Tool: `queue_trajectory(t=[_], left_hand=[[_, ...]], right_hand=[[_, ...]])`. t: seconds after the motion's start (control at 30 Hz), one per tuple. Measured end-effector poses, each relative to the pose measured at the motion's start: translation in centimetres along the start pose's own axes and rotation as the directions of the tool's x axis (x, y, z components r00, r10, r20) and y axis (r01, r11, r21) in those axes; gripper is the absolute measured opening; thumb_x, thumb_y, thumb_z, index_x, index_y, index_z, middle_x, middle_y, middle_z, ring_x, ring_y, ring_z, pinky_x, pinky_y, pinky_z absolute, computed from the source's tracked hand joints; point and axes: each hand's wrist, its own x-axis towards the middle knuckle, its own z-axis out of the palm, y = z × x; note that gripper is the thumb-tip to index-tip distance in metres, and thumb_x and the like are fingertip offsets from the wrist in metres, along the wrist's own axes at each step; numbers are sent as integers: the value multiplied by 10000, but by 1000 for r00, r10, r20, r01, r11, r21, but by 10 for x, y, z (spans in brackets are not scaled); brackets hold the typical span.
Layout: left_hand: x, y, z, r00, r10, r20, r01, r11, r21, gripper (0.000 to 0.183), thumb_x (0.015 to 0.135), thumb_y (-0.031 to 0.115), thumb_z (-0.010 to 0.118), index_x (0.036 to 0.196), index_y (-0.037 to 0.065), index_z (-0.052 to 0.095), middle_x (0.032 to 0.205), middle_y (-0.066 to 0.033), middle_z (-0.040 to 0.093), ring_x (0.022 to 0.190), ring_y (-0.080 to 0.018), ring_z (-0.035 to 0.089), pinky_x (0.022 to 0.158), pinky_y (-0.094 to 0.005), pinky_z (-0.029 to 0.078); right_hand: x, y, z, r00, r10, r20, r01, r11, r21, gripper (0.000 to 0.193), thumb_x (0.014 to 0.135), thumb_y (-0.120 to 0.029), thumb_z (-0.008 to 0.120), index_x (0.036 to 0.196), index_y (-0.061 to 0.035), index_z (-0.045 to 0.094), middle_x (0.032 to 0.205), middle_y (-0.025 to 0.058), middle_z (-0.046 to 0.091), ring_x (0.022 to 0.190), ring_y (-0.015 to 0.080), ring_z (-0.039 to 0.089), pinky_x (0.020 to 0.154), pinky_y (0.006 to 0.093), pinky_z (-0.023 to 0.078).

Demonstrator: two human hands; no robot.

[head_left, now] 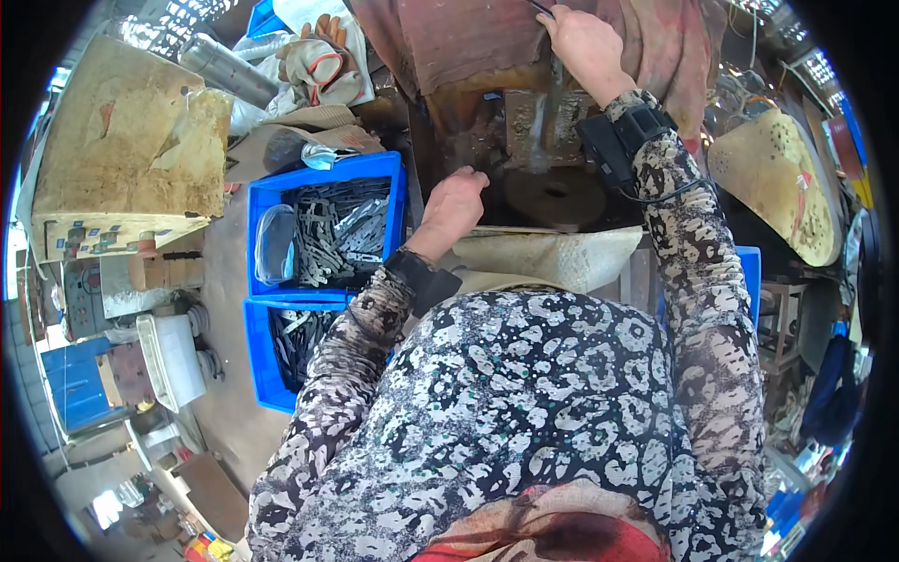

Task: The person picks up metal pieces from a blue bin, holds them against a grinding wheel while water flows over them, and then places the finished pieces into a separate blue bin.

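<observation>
My right hand point(588, 51) is raised at the far side, by a reddish-brown cloth point(478, 42) that hangs over the machine. Its fingers are closed on a thin dark rod point(540, 7), cut off by the top edge of the picture. My left hand point(451, 208) hovers lower, at the left side of the dark machine recess, fingers curled together. Whatever it may hold is hidden. Inside the recess lies a round dark disc point(524, 199) with a hole at its centre. A whitish streak, apparently water, runs down behind it.
At my left stand two blue bins, the far bin point(255, 225) and the near bin point(265, 370), both with flat metal strips. A pale cloth point(562, 258) lies along the recess's front edge. Gloves point(323, 70) and a metal cylinder point(225, 67) are beyond. A perforated beige panel point(773, 183) is on the right.
</observation>
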Motion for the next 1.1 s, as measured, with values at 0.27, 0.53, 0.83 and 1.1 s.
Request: queue_trajectory(t=[0.27, 0.53, 0.83, 1.1], left_hand=[[-1, -2, -4, 998, -29, -49, 28, 999, -16, 254, 759, -34, 516, 935, 40, 683, 941, -165, 633, 938, -352, 624, 833, -424, 516], [1, -2, -6, 998, -14, -64, 11, 999, -41, 262, 764, -51, 512, 936, 44, 685, 946, -161, 632, 935, -360, 621, 836, -427, 515], [2, -2, -4, 998, -8, -56, 5, 999, -50, 259, 766, -50, 508, 933, 41, 684, 963, -162, 637, 939, -361, 621, 833, -430, 516], [2, -1, -1, 999, 11, 42, -10, 1000, -25, 254, 756, -25, 519, 926, 55, 690, 958, -155, 639, 949, -341, 624, 845, -412, 515]], right_hand=[[1, -1, 5, 999, 26, 40, -25, 999, -29, 266, 920, -308, 578, 811, -69, 619, 712, 134, 650, 660, 332, 658, 573, 454, 517], [-2, 2, 5, 1000, -20, -6, 20, 998, 55, 265, 919, -305, 578, 809, -67, 616, 707, 132, 648, 662, 333, 658, 572, 451, 520], [-2, 2, 11, 1000, 13, 9, -13, 1000, -15, 262, 910, -301, 591, 801, -65, 617, 698, 131, 644, 649, 330, 657, 560, 447, 519], [-2, 1, 5, 1000, 18, 24, -19, 1000, 22, 260, 913, -309, 590, 814, -70, 620, 720, 136, 650, 672, 333, 660, 577, 446, 523]])
